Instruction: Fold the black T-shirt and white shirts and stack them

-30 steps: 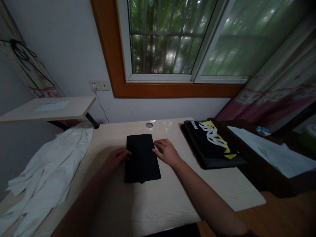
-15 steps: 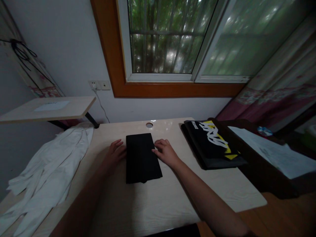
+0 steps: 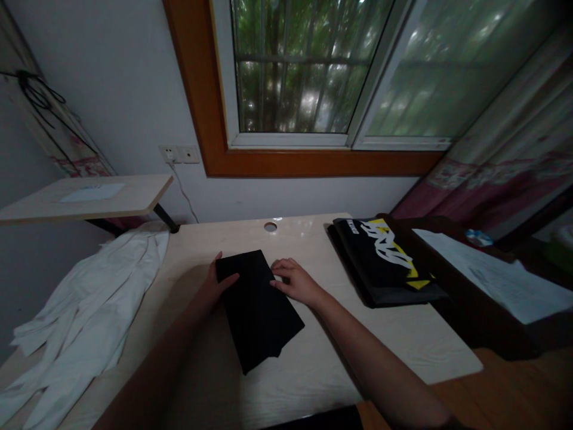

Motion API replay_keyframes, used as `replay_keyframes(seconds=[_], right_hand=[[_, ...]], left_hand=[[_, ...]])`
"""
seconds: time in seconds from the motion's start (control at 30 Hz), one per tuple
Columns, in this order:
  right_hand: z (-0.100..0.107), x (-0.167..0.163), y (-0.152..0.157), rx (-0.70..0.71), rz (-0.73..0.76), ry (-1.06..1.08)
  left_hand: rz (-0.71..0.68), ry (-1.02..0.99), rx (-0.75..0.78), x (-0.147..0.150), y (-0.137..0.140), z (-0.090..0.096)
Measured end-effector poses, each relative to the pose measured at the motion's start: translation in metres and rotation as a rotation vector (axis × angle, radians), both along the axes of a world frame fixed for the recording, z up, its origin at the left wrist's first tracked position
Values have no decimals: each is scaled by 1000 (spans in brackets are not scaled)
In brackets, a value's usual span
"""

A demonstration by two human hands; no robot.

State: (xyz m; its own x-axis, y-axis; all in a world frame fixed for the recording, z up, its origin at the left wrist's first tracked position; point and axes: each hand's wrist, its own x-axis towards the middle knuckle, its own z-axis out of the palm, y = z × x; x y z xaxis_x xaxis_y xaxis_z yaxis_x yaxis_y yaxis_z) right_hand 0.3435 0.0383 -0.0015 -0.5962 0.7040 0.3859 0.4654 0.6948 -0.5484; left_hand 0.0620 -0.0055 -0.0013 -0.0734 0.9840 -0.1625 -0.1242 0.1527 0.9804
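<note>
A crumpled white garment (image 3: 85, 316) lies on the left end of the pale desk (image 3: 385, 340), spilling over its edge, below a small side table (image 3: 89, 200) that stands against the wall. Near the middle of the desk lies a folded black cloth (image 3: 257, 307), a flat rectangle turned at an angle, its far corners toward the window and its near corner pointing at the person. The left hand (image 3: 215, 285) rests at the cloth's far left corner, thumb lying over the edge and fingers at the side; whether they pinch the fabric cannot be told. The right hand (image 3: 293, 280) lies flat, fingers loosely spread, fingertips touching the cloth's far right edge, gripping nothing. Behind the cloth is a round cable hole (image 3: 270, 226) in the desktop. Further right, well apart, lies a folded black garment with a yellow and white print (image 3: 385, 260). White paper sheets (image 3: 496, 278) rest on the dark surface beyond
</note>
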Motion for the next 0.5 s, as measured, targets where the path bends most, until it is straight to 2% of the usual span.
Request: replay_keyframes(seconds=[0.2, 0.33, 0.4, 0.5], right_hand=[[1, -2, -1, -52, -70, 5], [7, -7, -5, -161, -146, 90], [12, -11, -10, -293, -104, 186], [19, -21, -21, -634, 14, 388]], left_hand=[[-2, -199, -11, 12, -9, 14], [-70, -303, 9, 10, -16, 24], [-106, -329, 34, 7, -18, 27], [-151, -330, 53, 3, -20, 31]])
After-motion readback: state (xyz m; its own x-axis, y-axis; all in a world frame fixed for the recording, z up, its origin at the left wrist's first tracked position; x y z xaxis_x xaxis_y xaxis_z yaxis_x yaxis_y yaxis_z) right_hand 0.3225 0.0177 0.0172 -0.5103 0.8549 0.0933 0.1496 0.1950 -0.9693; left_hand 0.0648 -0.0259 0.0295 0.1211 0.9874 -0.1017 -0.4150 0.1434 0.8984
